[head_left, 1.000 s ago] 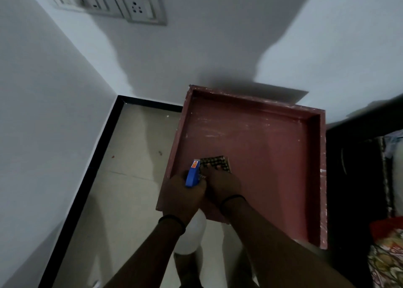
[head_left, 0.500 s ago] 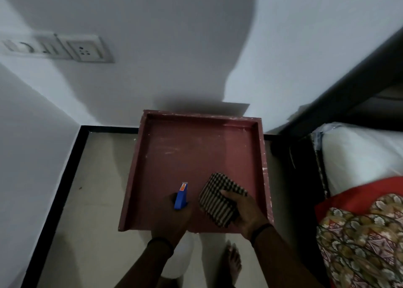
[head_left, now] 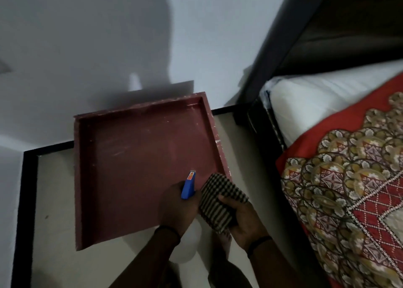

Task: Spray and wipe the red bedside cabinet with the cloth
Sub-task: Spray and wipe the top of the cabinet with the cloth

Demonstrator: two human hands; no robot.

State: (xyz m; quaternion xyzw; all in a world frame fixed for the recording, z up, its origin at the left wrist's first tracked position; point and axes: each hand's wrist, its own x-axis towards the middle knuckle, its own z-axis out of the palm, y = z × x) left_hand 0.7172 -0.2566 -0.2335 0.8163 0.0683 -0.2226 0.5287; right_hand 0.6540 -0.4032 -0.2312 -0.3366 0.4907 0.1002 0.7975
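- at the front right corner of the red bedside cabinet [head_left: 135,167], the checked cloth [head_left: 218,202] is now bunched up in the right hand [head_left: 242,220], fingers curled round it.
- 1 s ago it lay flat under that hand near the front left of the top, and 0.5 s ago it was right of centre. reads as one pass along the front edge, now finished.
- most of the cloth now hangs past the rim; can't tell if it touches the wood.
- left hand [head_left: 176,207] grips the spray bottle [head_left: 188,188], fingers wrapped below the blue head, nozzle aimed across the top. same grip as before.
- view has swung right, so the bed [head_left: 349,189] is in frame.
- judgement: pale streaks remain mid-top, so the middle and back need wiping. refold or respray looks next.
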